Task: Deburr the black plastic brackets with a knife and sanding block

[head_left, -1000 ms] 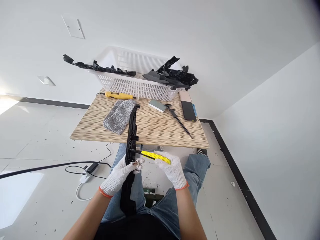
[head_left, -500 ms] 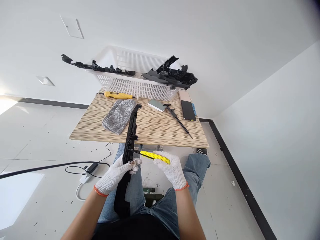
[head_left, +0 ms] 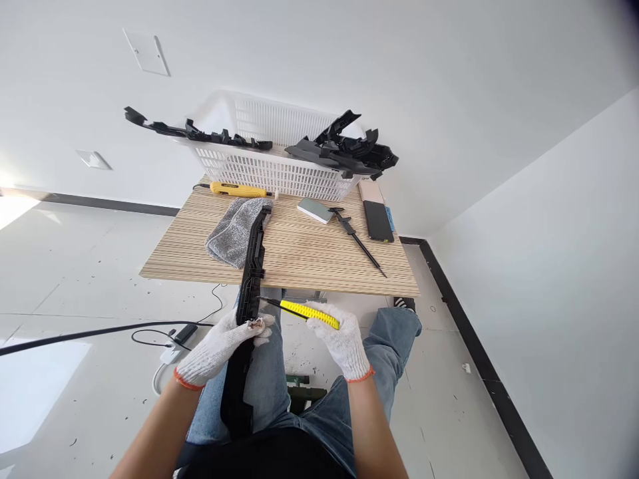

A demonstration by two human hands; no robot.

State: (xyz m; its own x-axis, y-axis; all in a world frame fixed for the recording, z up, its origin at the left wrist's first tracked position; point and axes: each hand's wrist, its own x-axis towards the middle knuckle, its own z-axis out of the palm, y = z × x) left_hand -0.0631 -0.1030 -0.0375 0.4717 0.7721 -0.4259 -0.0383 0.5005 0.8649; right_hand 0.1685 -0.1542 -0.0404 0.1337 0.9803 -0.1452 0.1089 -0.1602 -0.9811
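A long black plastic trim part [head_left: 249, 293] slants from my lap up over the front edge of the table. My left hand [head_left: 234, 336], in a white knit glove, is closed around its middle. The glove's thumb tip looks dirty or worn. In my right hand [head_left: 339, 336], also gloved, is a yellow-handled utility knife [head_left: 309, 313]. Its dark blade end points left and lies at the right edge of the black part, just above my left hand. Whether the tip touches the part, I cannot tell.
On the wooden table [head_left: 309, 263] lie a grey cloth [head_left: 234, 233], a yellow corded tool [head_left: 239, 190], a small grey-green box [head_left: 315, 209], a black caliper [head_left: 357, 239] and a phone [head_left: 378, 221]. Behind stands a white basket [head_left: 269, 174] with black plastic parts [head_left: 344, 150] across it. A power strip [head_left: 172, 352] with cables is on the floor.
My left hand and the black part have shifted slightly left, and the part has turned a little about its length. The knife stays almost where it was.
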